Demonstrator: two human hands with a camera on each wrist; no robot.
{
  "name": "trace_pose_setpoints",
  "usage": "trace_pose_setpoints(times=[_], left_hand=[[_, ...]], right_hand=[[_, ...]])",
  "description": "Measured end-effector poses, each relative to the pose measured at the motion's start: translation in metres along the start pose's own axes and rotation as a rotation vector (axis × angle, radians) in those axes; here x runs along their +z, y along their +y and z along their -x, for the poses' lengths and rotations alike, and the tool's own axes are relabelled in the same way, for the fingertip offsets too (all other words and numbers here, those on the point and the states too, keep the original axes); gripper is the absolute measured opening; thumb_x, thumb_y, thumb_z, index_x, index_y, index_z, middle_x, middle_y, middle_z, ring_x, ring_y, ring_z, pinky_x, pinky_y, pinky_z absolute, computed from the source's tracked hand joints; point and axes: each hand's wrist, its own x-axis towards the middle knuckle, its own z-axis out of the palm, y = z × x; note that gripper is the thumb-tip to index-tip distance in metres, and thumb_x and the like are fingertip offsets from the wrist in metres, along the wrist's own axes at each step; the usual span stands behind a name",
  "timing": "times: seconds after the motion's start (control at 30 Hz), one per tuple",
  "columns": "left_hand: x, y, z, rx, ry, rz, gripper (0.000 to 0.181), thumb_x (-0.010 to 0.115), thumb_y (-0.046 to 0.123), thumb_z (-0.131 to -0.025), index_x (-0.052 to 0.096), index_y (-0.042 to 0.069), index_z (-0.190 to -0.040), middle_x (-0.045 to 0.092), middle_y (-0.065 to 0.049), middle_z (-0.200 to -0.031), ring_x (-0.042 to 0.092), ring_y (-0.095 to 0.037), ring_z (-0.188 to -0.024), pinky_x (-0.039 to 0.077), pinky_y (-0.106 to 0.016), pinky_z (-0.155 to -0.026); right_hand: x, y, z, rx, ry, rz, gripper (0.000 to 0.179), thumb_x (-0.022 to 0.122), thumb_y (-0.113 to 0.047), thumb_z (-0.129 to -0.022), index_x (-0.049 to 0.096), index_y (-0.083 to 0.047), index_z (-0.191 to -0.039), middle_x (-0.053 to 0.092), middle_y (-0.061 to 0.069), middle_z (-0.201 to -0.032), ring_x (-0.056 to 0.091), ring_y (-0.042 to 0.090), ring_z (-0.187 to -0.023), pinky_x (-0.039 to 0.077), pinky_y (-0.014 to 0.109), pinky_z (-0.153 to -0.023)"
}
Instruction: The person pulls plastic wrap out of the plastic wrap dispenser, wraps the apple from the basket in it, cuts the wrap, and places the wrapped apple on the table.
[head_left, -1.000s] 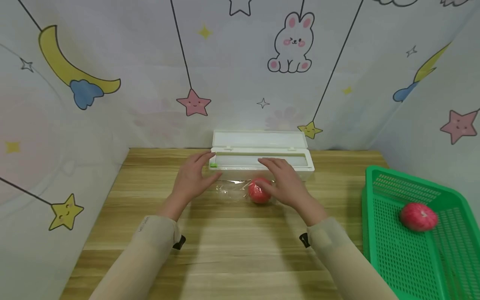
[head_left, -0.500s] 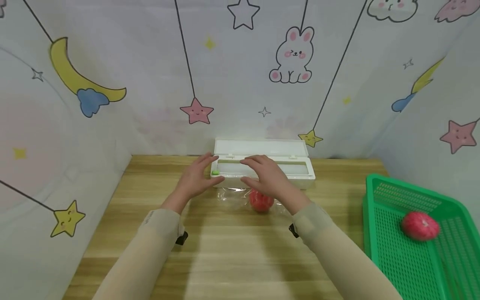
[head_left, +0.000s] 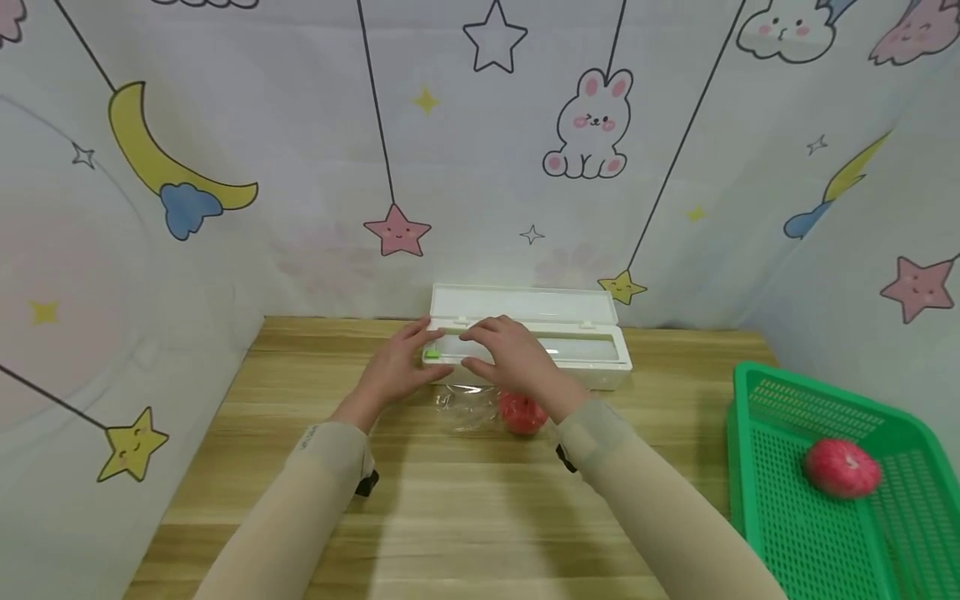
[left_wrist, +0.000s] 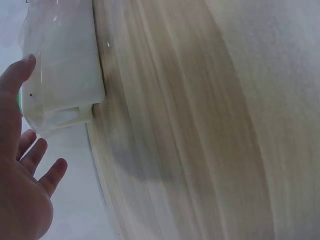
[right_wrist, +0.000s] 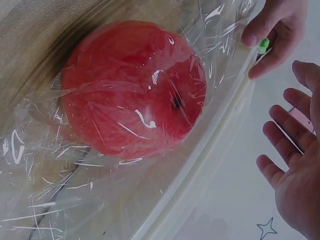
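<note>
A white plastic-wrap dispenser lies along the back of the table, lid raised, with a green slider at its left end. Clear plastic wrap spreads out in front and covers a red apple-like fruit. My left hand is at the dispenser's left end, thumb in front and fingers behind the slider; contact is unclear. Above the dispenser, left of its middle, my right hand has its fingers apart and holds nothing. Its wrist partly hides the fruit in the head view.
At the right stands a green plastic basket with a pinkish-red round fruit in it. The wooden table ends against a cloth backdrop printed with stars, a moon and a rabbit.
My right hand has moved left along the dispenser, towards the left hand. The left hand stays by the left end. The head view has tilted up a little.
</note>
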Motion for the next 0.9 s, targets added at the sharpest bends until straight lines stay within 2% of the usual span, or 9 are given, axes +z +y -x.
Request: trace_pose_setpoints(times=[0.23,0.47,0.6,0.77,0.9], left_hand=[[0.001,-0.003,-0.001,0.038,0.012,-0.039,0.068,0.081,0.048,-0.094,0.062,0.015,-0.151,0.038,-0.013,-0.171,0.044,-0.044,-0.15,0.046,-0.066,-0.112],[0.003,-0.008,-0.001,0.054,0.007,-0.085,0.067,0.078,0.05,-0.096,0.061,0.017,-0.152,0.037,-0.012,-0.171,0.047,-0.044,-0.148,0.049,-0.066,-0.109],[0.003,-0.008,0.0,0.05,0.007,-0.074,0.067,0.077,0.049,-0.097,0.06,0.017,-0.153,0.036,-0.011,-0.172,0.047,-0.044,-0.148,0.049,-0.066,-0.11],[0.003,-0.008,0.001,0.049,0.023,-0.06,0.065,0.079,0.047,-0.097,0.061,0.019,-0.153,0.037,-0.011,-0.172,0.048,-0.045,-0.147,0.048,-0.067,-0.109],[0.003,-0.009,0.002,0.05,0.028,-0.064,0.063,0.08,0.045,-0.097,0.061,0.022,-0.152,0.038,-0.01,-0.171,0.049,-0.046,-0.146,0.048,-0.067,-0.11]], right_hand=[[0.008,-0.003,-0.011,-0.022,0.008,0.019,0.038,0.07,-0.035,-0.106,0.071,-0.014,-0.137,0.068,0.008,-0.14,0.058,0.03,-0.133,0.045,0.047,-0.117],[0.019,-0.008,-0.024,-0.015,-0.022,0.038,0.036,0.07,-0.035,-0.105,0.073,-0.017,-0.135,0.069,0.006,-0.138,0.058,0.028,-0.131,0.046,0.046,-0.116],[0.025,-0.011,-0.029,0.002,-0.025,0.054,0.035,0.07,-0.037,-0.105,0.074,-0.018,-0.134,0.07,0.004,-0.137,0.059,0.027,-0.13,0.047,0.046,-0.115],[0.029,-0.015,-0.034,-0.003,0.008,0.056,0.03,0.072,-0.035,-0.105,0.075,-0.02,-0.13,0.072,0.002,-0.127,0.061,0.025,-0.121,0.05,0.044,-0.109],[0.032,-0.018,-0.039,-0.006,0.002,0.087,0.029,0.071,-0.035,-0.105,0.074,-0.023,-0.132,0.072,0.0,-0.122,0.059,0.023,-0.115,0.051,0.043,-0.105]])
